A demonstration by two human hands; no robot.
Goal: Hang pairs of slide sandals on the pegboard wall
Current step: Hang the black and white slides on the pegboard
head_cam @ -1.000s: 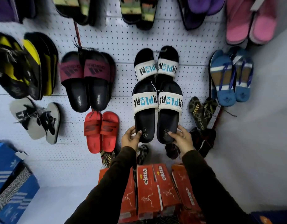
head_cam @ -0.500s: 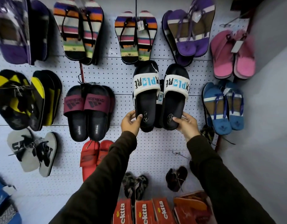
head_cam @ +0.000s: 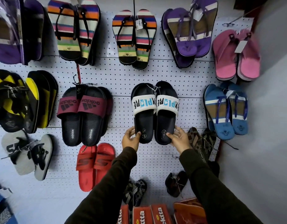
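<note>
Head view: a pair of black moulded slide sandals with white fabric straps lettered in blue and black (head_cam: 154, 113) sits toes-up against the white perforated pegboard wall (head_cam: 123, 81), in the middle row between the black slides with maroon straps (head_cam: 84, 115) and the blue-and-brown thong sandals (head_cam: 226, 110). The left hand (head_cam: 131, 139) is closed on the heel of the left sandal, thumb on the footbed and fingers wrapped behind; the right hand (head_cam: 180, 138) grips the heel of the right sandal the same way. A thin string and tag near the toes seem to tie the two together — whether that tie is already over a peg cannot be told from here.

Judging by the look, these are light foam or rubber slides: stiff enough along the sole to be steered from the heel, yet with some give, and the ribbed footbed should offer decent purchase for a thumb. Nothing fragile. The tie at the toe end is the weak spot — a hard tug could likely snap it or pull it off a hook. The heels serve for lifting and aiming, but seating the tie would probably want fingers nearer the toes, where the pair is joined and the weight will hang.
</note>
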